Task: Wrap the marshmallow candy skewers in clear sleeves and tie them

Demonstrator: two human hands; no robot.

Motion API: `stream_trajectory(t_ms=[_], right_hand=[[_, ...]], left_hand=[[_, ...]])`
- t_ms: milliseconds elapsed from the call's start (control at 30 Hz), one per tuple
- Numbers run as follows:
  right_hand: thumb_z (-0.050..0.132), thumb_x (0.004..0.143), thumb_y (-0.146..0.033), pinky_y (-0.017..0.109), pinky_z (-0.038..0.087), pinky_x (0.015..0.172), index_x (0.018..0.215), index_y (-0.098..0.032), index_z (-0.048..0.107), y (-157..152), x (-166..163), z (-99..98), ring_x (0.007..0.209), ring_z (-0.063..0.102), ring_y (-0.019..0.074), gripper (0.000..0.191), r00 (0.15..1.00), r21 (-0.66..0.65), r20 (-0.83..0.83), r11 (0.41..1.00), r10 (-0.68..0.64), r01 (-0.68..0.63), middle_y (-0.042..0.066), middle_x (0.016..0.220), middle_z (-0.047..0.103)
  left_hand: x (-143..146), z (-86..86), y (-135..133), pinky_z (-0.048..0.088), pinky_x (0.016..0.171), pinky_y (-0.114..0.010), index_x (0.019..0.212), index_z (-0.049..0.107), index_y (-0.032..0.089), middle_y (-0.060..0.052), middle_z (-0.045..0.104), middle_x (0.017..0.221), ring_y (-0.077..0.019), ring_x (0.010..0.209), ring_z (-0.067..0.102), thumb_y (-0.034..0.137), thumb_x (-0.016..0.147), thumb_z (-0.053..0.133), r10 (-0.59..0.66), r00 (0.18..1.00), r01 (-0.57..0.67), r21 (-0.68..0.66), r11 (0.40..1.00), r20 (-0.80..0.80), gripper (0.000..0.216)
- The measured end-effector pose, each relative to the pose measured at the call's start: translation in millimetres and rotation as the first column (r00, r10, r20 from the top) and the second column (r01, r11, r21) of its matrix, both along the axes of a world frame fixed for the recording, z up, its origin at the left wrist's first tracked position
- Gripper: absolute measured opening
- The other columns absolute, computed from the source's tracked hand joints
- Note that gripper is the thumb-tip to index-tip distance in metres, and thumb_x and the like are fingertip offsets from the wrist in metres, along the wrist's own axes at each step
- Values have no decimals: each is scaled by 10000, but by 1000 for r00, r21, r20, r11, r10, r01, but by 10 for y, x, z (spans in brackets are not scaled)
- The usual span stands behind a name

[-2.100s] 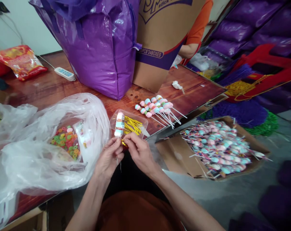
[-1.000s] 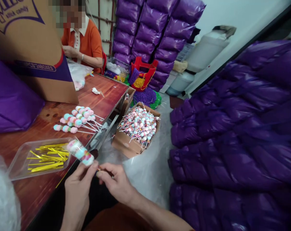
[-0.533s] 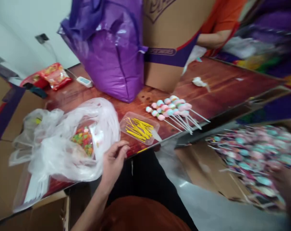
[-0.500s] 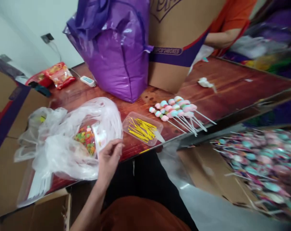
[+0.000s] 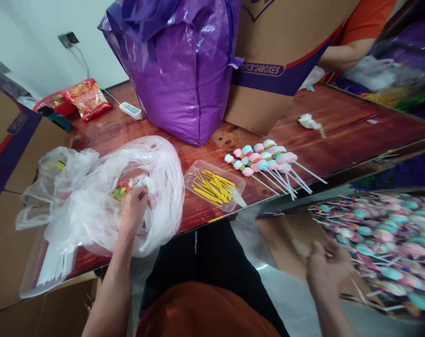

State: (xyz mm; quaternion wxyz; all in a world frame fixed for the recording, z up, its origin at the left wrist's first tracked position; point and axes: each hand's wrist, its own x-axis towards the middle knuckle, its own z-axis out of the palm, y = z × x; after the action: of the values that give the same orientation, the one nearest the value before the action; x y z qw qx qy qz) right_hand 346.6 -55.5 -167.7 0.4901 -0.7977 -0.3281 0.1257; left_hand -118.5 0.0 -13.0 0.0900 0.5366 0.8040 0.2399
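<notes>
My left hand (image 5: 133, 206) reaches into the mouth of a crumpled white plastic bag (image 5: 166, 187). Its fingers curl among small colourful candies (image 5: 123, 188); the fingertips are hidden, and I cannot make out what they pinch. At the lower right, my right hand (image 5: 328, 267) is smeared by motion, its fingers loosely bent and apart, nothing seen in them. Beside it a carton is heaped with marshmallow skewers (image 5: 391, 229). More marshmallow skewers (image 5: 265, 157) lie in a row on the table, right of a clear tray (image 5: 190, 180) of gold twist ties (image 5: 214, 187).
A big purple bag (image 5: 184, 79) and a tall cardboard box (image 5: 289, 37) stand at the back of the red-brown table (image 5: 282, 126). White sticks (image 5: 58, 267) lie at the front left. A red snack packet (image 5: 88, 98) sits behind. Another person's arm (image 5: 346, 54) shows at upper right.
My left hand has moved left from the bag's right edge into its opening, over the candies. My right hand has come into view beside the carton. The view has shifted slightly.
</notes>
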Motion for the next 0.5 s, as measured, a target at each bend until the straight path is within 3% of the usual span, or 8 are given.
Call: stream_trajectory(t_ms=[100,200,267,333,400,467,500], right_hand=[[610,806,-523,390,474,605,1117,-85,673,-168,-469,-6,640,573,217,541,997,21,-43,998,67,-66,124,820,628],[588,879,-394,351,496,698,1124,-133,670,-223,-969,367,736,606,197,367,958,146,36,947,283,-286,86,875,647],[595,902,-283,319,494,738,1065,-164,684,-203,-1289,710,770,612,172,220,876,229,99,846,471,-481,68,896,660],[593,908,-208,279,494,721,1067,-196,682,-156,-1600,1037,768,608,146,183,756,302,64,709,652,-637,46,915,662],[641,875,-200,246,491,647,1121,-220,666,-99,-1894,1299,699,581,120,247,612,367,-57,587,788,-721,30,943,659],[714,815,-220,238,492,609,1141,-220,657,-45,-2149,1476,671,569,115,331,487,422,-194,521,851,-742,28,964,671],[726,805,-234,240,497,616,1114,-213,666,-21,-2252,1531,686,578,121,315,453,440,-259,522,853,-731,30,959,681]], left_hand=[[-26,5,-24,424,669,-285,780,688,183,-15,645,681,-170,642,579,299,826,568,41,994,-49,78,996,102,173],[52,74,-135,435,603,-260,810,672,172,-8,636,687,-148,604,564,380,847,595,122,939,-223,301,927,322,225],[201,148,-241,436,578,-251,802,651,180,1,628,681,-138,584,562,372,842,627,105,896,-311,442,842,431,198],[421,217,-353,437,581,-247,794,634,191,4,626,682,-132,584,567,331,858,632,23,911,-263,536,802,412,154],[680,254,-452,444,619,-247,757,640,199,-7,632,705,-131,628,580,259,865,636,-100,950,-99,590,801,295,124],[932,251,-521,451,653,-248,753,671,206,-15,635,716,-133,661,584,190,853,643,-215,955,56,589,806,204,105],[1044,238,-542,455,656,-246,772,685,209,-19,636,729,-133,669,586,171,848,642,-264,941,92,590,802,212,95]])
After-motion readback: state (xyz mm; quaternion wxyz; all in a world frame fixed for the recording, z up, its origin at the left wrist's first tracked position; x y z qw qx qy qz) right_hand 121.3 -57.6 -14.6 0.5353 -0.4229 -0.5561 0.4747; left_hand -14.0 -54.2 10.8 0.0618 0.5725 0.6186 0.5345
